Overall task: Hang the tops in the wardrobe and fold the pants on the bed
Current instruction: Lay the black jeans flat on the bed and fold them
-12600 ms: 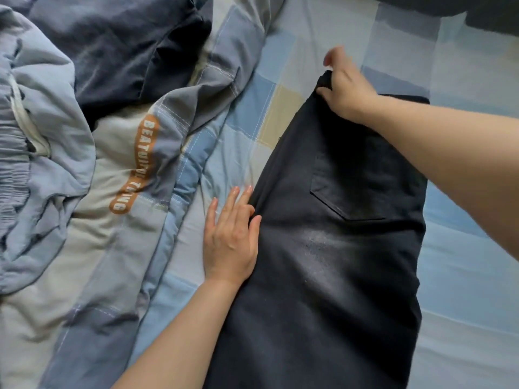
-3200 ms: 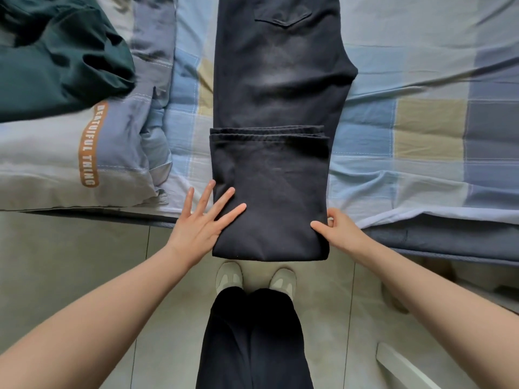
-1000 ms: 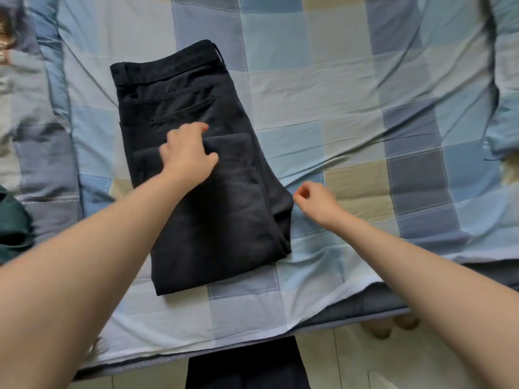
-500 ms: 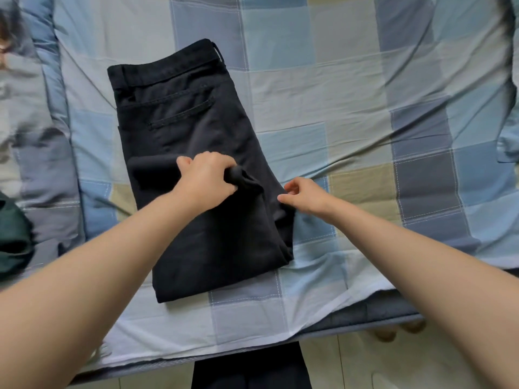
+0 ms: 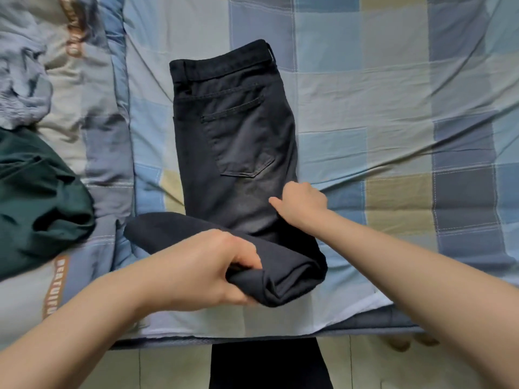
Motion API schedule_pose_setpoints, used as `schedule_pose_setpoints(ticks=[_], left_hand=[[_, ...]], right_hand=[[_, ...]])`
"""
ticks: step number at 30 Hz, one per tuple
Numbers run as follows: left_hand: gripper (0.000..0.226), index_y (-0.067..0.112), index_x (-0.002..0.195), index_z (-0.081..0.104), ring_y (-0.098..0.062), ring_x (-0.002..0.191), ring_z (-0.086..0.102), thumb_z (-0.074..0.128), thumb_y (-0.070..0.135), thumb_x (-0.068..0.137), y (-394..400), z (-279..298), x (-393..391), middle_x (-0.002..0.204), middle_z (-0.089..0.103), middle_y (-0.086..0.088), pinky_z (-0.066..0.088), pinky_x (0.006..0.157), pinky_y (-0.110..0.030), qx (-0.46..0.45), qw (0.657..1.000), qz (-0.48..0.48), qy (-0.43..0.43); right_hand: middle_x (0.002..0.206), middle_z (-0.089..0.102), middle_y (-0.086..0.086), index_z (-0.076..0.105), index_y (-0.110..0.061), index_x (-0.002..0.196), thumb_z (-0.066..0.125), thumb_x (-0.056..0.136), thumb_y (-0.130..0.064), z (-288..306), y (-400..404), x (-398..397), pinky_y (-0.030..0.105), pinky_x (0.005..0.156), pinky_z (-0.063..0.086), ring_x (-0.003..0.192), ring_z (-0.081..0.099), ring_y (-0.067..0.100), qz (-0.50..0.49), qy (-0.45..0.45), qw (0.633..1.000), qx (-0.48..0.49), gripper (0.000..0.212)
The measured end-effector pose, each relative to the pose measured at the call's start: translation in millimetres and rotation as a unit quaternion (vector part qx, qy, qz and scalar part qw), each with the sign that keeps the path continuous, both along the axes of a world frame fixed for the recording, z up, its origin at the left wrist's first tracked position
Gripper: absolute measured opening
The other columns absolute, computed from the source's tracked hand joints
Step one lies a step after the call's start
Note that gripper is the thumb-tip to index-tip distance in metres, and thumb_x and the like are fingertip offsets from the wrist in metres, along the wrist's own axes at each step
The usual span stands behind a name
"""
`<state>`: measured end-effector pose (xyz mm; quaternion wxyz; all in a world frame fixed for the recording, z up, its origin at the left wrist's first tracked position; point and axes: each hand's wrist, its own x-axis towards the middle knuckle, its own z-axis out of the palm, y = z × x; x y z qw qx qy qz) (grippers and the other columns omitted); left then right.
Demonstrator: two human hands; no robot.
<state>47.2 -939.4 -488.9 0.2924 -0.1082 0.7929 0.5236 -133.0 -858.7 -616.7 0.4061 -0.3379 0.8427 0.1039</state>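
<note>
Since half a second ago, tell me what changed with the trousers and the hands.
The left hand has pulled the folded leg part of the black trousers back toward the bed's near edge and lifted it, still gripping it. The right hand has moved onto the trousers' right edge, just below the back pocket. The waistband end stays flat on the checked sheet.

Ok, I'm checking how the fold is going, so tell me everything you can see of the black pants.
The black pants lie flat on the checked bedsheet, waistband away from the person, back pocket facing up. The cloth looks like faded black denim, greyer below the pocket. The leg end is bunched into a thick fold near the bed's edge. The left hand grips that fold, and the right hand rests on the pants' right edge, fingers curled.
</note>
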Motion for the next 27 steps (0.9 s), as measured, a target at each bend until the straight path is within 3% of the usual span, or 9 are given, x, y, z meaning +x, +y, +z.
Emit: schedule_pose_setpoints(ticks=[6,8,10,12,15,17,19,23,27], left_hand=[[0.012,0.022,0.089,0.069,-0.005,0.079,0.057,0.076,0.026,0.079,-25,-16,-35,0.082,0.065,0.012,0.046,0.074,-0.026,-0.089,0.991,0.079,0.065],[0.019,0.026,0.098,0.069,-0.009,0.086,0.061,0.074,0.026,0.08,-35,-36,-51,0.089,0.068,0.011,0.049,0.08,-0.036,-0.129,0.98,0.118,0.099],[0.032,0.029,0.113,0.063,-0.016,0.101,0.061,0.071,0.025,0.082,-44,-62,-70,0.105,0.068,0.008,0.05,0.087,-0.041,-0.18,0.963,0.161,0.121],[0.05,0.028,0.134,0.051,-0.023,0.117,0.055,0.066,0.023,0.087,-55,-92,-84,0.127,0.061,0.002,0.044,0.099,-0.043,-0.278,0.942,0.152,0.107],[0.07,0.022,0.15,0.03,-0.03,0.132,0.042,0.063,0.024,0.089,-81,-134,-80,0.147,0.044,-0.006,0.031,0.112,-0.046,-0.383,0.915,0.128,-0.002],[0.068,0.021,0.15,0.028,-0.033,0.133,0.04,0.061,0.032,0.091,-93,-149,-60,0.148,0.04,-0.008,0.028,0.113,-0.05,-0.38,0.906,0.165,-0.087],[0.057,0.019,0.141,0.038,-0.032,0.124,0.046,0.06,0.038,0.092,-97,-156,-35,0.137,0.046,-0.008,0.036,0.105,-0.05,-0.366,0.903,0.197,-0.109],[0.023,0.014,0.111,0.056,-0.033,0.095,0.058,0.063,0.026,0.092,-105,-152,1,0.096,0.061,-0.006,0.047,0.083,-0.044,-0.302,0.903,0.302,-0.055],[0.019,0.009,0.104,0.06,-0.026,0.091,0.057,0.067,0.018,0.09,-112,-152,7,0.097,0.061,-0.003,0.041,0.076,-0.028,-0.258,0.896,0.362,-0.024]], right_hand=[[0.059,0.063,0.009,0.061,0.003,0.092,0.012,0.093,-0.069,-26,-7,-13,0.026,0.052,0.033,0.047,0.05,0.017,-0.353,-0.301,0.884,0.055,0.088],[0.071,0.065,0.019,0.065,0.005,0.092,0.011,0.084,-0.08,-36,1,-28,0.025,0.059,0.038,0.057,0.054,0.02,-0.406,-0.37,0.833,0.068,0.101],[0.117,0.062,0.029,0.063,0.004,0.117,0.012,0.075,-0.088,-43,9,-40,0.03,0.077,0.045,0.092,0.058,0.028,-0.439,-0.431,0.785,0.076,0.114],[0.119,0.064,0.024,0.067,-0.001,0.114,0.008,0.081,-0.083,-39,16,-47,0.038,0.087,0.048,0.107,0.062,0.031,-0.472,-0.464,0.748,0.048,0.106],[0.102,0.07,0.018,0.07,-0.005,0.096,0.02,0.096,-0.064,-30,27,-55,0.035,0.078,0.052,0.089,0.067,0.026,-0.483,-0.363,0.796,-0.022,0.078],[0.105,0.067,0.021,0.065,-0.005,0.095,0.041,0.1,-0.036,-30,37,-63,0.03,0.072,0.048,0.084,0.063,0.025,-0.319,-0.17,0.929,-0.079,0.039],[0.12,0.057,0.02,0.057,-0.003,0.118,0.046,0.092,-0.008,-28,49,-73,0.035,0.086,0.043,0.105,0.055,0.032,-0.065,0.026,0.989,-0.129,0.028],[0.136,0.05,0.02,0.046,-0.01,0.14,0.026,0.08,0.005,-11,45,-68,0.049,0.101,0.043,0.125,0.047,0.04,0.339,0.168,0.871,-0.314,0.065],[0.153,0.034,0.012,0.026,-0.025,0.151,0.028,0.091,-0.002,-35,31,-70,0.051,0.11,0.033,0.139,0.034,0.037,0.59,0.232,0.723,-0.272,0.064]])
